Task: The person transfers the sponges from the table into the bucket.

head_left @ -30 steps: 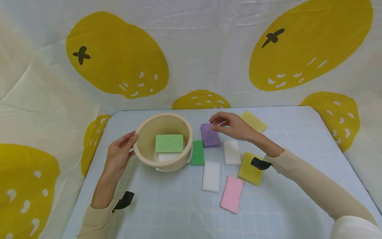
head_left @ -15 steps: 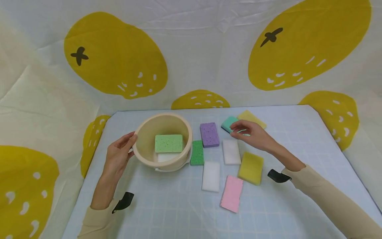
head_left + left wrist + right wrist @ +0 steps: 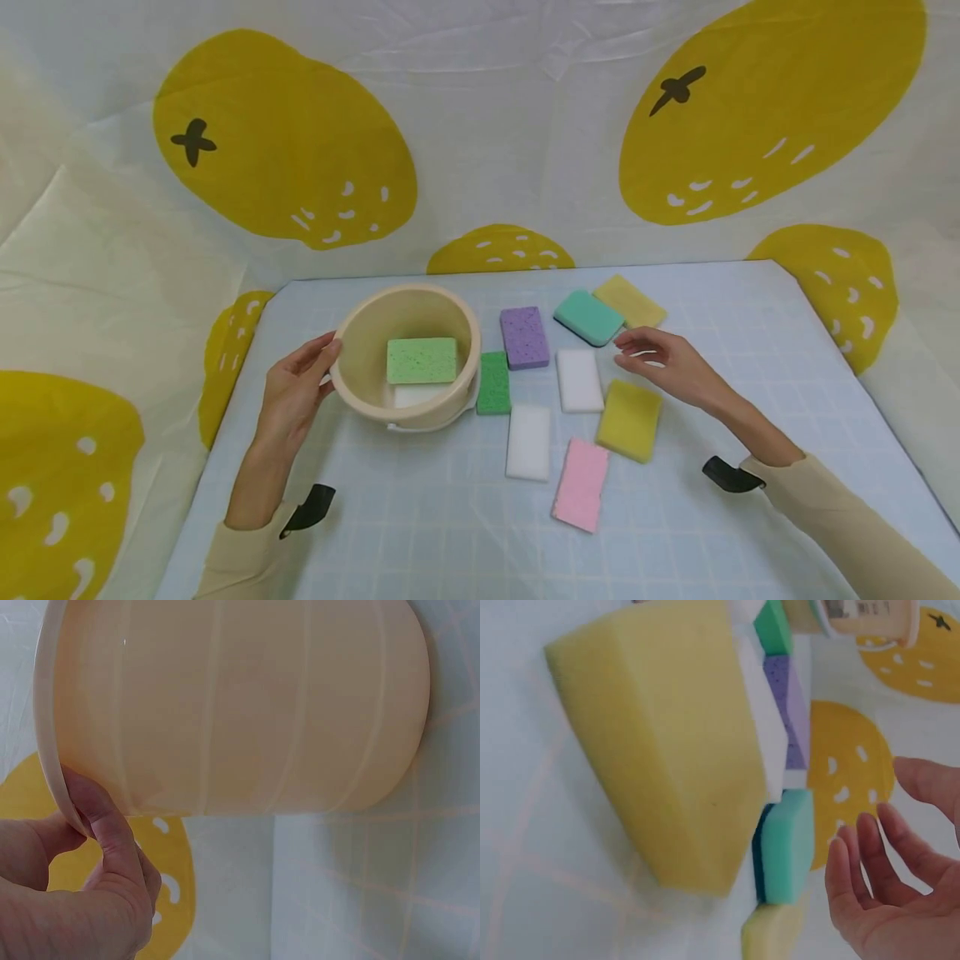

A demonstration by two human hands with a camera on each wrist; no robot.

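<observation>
Since the earlier frames, we are seeing the right hand point(image 3: 663, 364) shifting rightward from the purple sponge point(image 3: 524, 337) and past the teal sponge point(image 3: 589, 317), which is now lying fully in sight. The left hand point(image 3: 292, 396) is staying at the cream bucket point(image 3: 408, 317), pinching its rim at the left, thumb and fingers clamped on the lip. The bucket is standing on the left part of the table point(image 3: 405, 517), and inside it a light-green sponge point(image 3: 422, 361) is lying over a white piece point(image 3: 422, 395), too covered for us to tell whether it is a sponge. We are finding the right hand's fingers bent loosely, the thumb standing apart from them, just to the right of the teal sponge.

Outward from the bucket, a dark-green sponge point(image 3: 493, 383) is lying just beside it, with the purple one next along. A pale-yellow sponge point(image 3: 630, 300) is lying beside the teal one. Nearer us, two white blocks point(image 3: 580, 381), a yellow sponge point(image 3: 628, 420) and a pink sponge point(image 3: 580, 485) are lying flat. Behind the table, a white sheet point(image 3: 487, 125) is hanging, showing big yellow fruit shapes.
</observation>
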